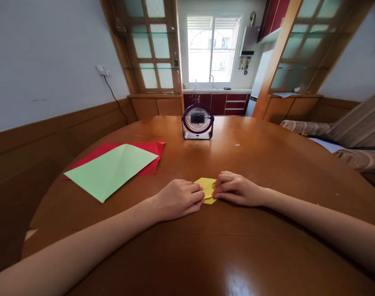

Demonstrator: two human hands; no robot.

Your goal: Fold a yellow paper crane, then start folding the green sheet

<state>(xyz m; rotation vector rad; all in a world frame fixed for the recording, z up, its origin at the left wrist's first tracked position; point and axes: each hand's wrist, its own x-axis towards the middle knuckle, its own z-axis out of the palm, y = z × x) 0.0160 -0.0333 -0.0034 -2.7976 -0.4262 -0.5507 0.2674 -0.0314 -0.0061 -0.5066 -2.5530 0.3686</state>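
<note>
While my closed left hand [181, 198] grips the left edge of the folded yellow paper [208, 189], my right hand [239, 190] pinches its right; the paper lies between them on the tabletop [218, 242], neither nearer, a desk fan [197, 120] beyond.

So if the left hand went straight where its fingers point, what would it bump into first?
The left hand would meet the yellow paper first; its fingers seem to be touching it. Just past that, the right hand looks roughly in line, though depth is hard to judge.
</note>
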